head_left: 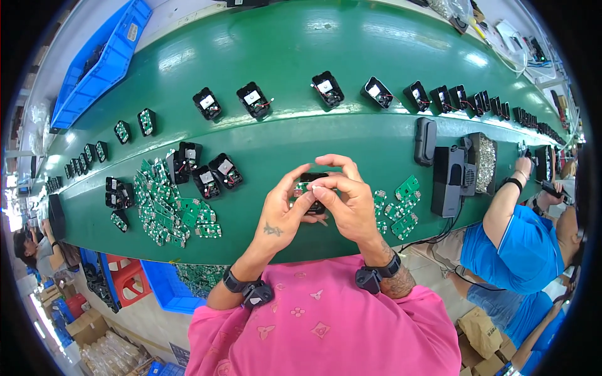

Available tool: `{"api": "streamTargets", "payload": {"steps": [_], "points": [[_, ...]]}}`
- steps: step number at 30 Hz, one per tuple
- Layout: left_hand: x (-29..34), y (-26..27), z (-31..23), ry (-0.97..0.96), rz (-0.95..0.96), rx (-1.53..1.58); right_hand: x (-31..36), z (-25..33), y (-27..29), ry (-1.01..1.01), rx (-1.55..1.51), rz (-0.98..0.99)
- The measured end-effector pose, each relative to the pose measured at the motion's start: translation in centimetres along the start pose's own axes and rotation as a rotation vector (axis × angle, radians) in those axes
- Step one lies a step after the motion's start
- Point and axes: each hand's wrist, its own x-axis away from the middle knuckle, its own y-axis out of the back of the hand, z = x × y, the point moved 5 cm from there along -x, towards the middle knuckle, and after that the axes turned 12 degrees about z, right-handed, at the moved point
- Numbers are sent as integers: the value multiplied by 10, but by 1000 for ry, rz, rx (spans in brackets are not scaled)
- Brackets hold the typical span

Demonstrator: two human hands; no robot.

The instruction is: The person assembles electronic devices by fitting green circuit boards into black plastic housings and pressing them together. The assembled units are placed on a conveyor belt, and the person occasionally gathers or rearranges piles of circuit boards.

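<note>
Both my hands meet over the near edge of the green conveyor belt (301, 75). My left hand (285, 210) and my right hand (345, 200) together hold a small black plastic housing (311, 178) with a green circuit board (302, 187) in it. My right fingers press on the board from above. A heap of loose green circuit boards (169, 207) lies to my left. A smaller group of green boards (401, 210) lies to my right. Several open black housings (210, 175) with wires sit just beyond the left heap.
A row of black housings (326, 88) runs along the belt's far lane. A black box unit (448, 178) and a tray of small metal parts (484, 163) stand at right, where a person in blue (520, 241) works. Blue trays (100, 62) lie far left; another person (34, 250) sits at left.
</note>
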Motion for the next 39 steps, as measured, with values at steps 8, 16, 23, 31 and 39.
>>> {"api": "streamTargets", "payload": {"steps": [8,16,23,31,39], "points": [[-3,-10,-19,-387,-245,-210,3,45,-4,256,641,-227],[5,-9,-28,-506,-308,-558,-3,58,-1,232,533,-95],[10,-14,-40,-544,-294,-783,-4,61,8,175,522,11],[16,-25,-44,-585,-353,-1084,-2,68,1,156,691,5],[3,-7,-25,-449,-332,-705,-6,46,-1,113,682,-65]]}}
